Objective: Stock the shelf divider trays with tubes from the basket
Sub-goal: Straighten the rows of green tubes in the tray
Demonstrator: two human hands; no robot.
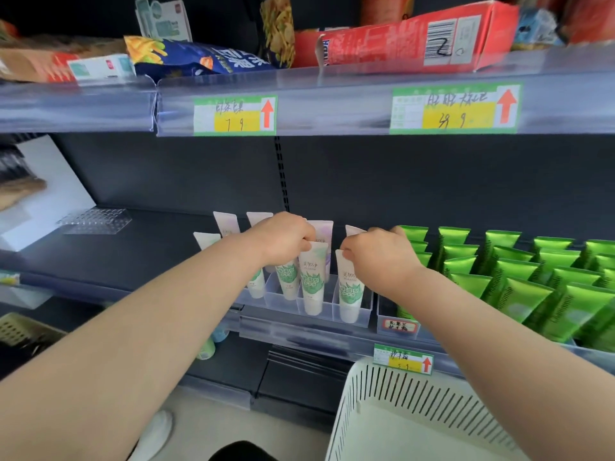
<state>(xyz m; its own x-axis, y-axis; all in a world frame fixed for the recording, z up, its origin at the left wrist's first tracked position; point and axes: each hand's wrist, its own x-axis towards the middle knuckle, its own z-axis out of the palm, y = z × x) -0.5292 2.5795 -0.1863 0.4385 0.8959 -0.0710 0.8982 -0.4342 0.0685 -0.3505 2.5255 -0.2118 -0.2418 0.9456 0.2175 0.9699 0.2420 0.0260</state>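
The left tube and right tube stand upright in the tray, each at 6 o'clock beneath a hand. Your left hand pinches the left tube's crimp, and your right hand pinches the right tube's. The basket sits at 5 o'clock.

White tubes with green leaf print, glossy green tubes, white slotted basket.

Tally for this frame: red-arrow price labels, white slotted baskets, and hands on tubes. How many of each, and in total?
Red-arrow price labels: 3
White slotted basket: 1
Hands each pinching a white tube, left hand and right hand: 2
Total: 6
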